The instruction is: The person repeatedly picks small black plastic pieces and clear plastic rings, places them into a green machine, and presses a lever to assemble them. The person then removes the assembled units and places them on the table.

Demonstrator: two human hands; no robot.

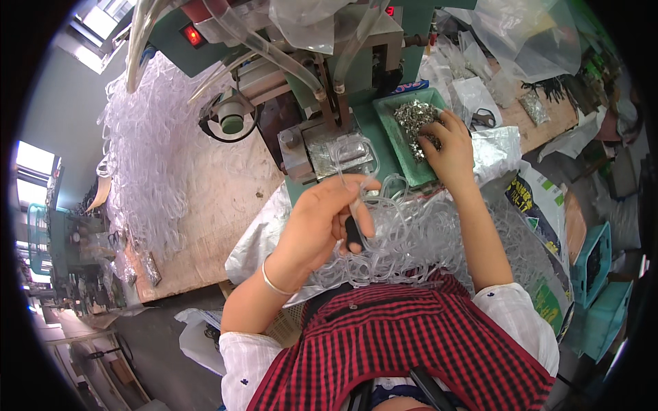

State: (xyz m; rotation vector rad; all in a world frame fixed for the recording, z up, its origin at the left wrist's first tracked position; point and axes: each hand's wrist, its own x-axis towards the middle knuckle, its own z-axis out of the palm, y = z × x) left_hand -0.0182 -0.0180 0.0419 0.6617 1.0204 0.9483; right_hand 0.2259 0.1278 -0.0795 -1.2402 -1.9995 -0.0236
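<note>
My left hand (322, 219) is closed around a clear plastic strap (356, 198), whose looped end rises past my fingertips in front of the machine's metal work block (336, 154). A black band wraps one finger of this hand. My right hand (449, 151) dips into a green tray (392, 134) of small shiny metal pieces (414, 118). Its thumb and forefinger are bent together at the pile; whether a piece is between them is too small to make out. A heap of clear strap loops (418, 229) lies on my lap, below both hands.
The green machine (411, 55) with clear tubes stands straight ahead. Many more clear straps (147, 151) hang and lie in a large bundle on the wooden table (205, 253) at left. Scissors (484, 118) lie right of the tray. Teal crates (603, 322) stand at far right.
</note>
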